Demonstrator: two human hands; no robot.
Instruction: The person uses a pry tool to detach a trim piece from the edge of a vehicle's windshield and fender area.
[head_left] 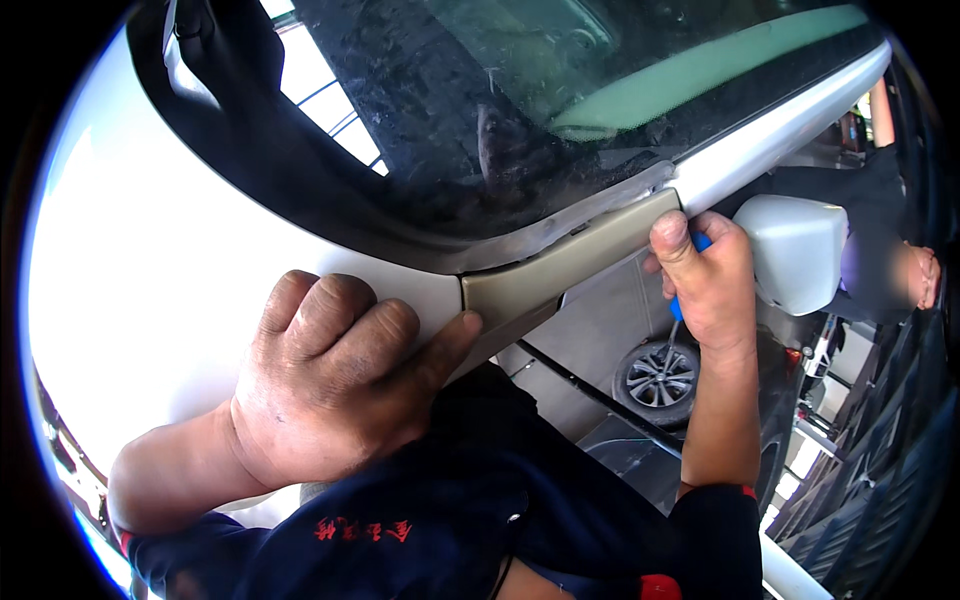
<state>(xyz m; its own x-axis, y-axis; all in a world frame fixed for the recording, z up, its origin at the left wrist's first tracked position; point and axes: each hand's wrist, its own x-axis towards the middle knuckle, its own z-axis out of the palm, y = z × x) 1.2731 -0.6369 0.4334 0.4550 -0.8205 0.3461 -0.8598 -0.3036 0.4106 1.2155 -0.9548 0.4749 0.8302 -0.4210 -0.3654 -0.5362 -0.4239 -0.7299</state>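
Observation:
A bare beige body panel [560, 250] runs between the white fender [170, 260] and the white windshield pillar [780, 125] of a car. My left hand [335, 375] lies by the fender's edge, three fingers curled, with the index fingertip touching the seam at the panel's near end; nothing shows in it. At the panel's far end my right hand [710, 270] is closed around a blue-handled tool [677, 308], which looks like a screwdriver with a thin metal shaft pointing down. My right thumb rests by the panel's upper edge; the palm hides most of the handle.
The dusty windshield [440, 110] slopes above the panel. A pale side mirror [795, 255] juts out right beside my right hand. Below are a dark bar [600, 395] and a car wheel [658, 378]. Another person in dark clothes [865, 200] stands at the right.

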